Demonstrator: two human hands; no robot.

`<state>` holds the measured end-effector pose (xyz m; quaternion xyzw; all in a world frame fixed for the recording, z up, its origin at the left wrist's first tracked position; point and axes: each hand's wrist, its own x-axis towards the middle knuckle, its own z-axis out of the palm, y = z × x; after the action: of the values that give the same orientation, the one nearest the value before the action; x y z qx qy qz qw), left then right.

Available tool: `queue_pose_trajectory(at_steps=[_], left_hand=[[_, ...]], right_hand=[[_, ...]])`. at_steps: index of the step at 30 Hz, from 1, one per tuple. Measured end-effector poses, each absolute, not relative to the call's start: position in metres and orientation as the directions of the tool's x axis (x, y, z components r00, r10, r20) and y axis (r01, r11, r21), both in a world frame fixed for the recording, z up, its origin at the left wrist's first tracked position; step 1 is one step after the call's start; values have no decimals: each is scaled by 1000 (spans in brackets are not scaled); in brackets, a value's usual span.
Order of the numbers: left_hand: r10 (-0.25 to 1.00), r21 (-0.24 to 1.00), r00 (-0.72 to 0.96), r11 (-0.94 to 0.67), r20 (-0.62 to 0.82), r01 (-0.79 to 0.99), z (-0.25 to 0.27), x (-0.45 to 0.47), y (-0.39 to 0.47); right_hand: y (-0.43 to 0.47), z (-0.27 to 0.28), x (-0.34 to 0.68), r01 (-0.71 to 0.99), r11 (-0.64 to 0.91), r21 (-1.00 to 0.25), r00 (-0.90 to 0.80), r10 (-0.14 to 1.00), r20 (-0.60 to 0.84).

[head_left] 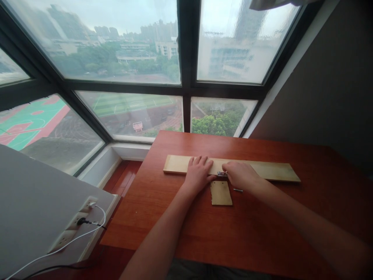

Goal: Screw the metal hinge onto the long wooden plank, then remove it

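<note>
— Position of the work?

— A long wooden board (262,169) lies flat across the far half of the red-brown table (180,217), parallel to the window (128,112). A small wooden piece (221,193) lies just in front of it, near the middle, touching or nearly touching its near edge; I cannot tell which. A small metal hinge (222,174) sits where the two meet.

— Hands?

— The left hand (199,173) lies flat on the board, fingers spread, palm pressing down. The right hand (240,175) is curled with the fingertips drawn together at the hinge; it appears to pinch it, though the fingers hide the contact.

— Anything loose?

— One screw (238,190) lies on the table just beside the right wrist, apart from both boards.

— Handling assessment?

— By my judgement the board is thin, stiff and light, and could slide on the polished top, so a flat palm on its face is the sound hold. The small piece is lighter still and best taken by its edges. The hinge and screw are tiny, hard and easily dropped; fingertip grip only.

— Surroundings?

— A white cable (72,241) runs from a wall socket (84,212) at the lower left, well apart from the work.
</note>
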<state>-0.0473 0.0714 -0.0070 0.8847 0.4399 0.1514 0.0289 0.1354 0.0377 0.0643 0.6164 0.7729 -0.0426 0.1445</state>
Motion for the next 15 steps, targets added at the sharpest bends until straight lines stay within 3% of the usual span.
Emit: queue_pose_trajectory(at_steps=[5,15], left_hand=[[781,176,571,-617,253,767,-6,-47,71],[793,188,565,-605,227,774,-5,-47,71]], right_hand=[[37,57,133,976,157,151,-114,959,-261],[37,63,139,946,301,122,-260,926,-273]])
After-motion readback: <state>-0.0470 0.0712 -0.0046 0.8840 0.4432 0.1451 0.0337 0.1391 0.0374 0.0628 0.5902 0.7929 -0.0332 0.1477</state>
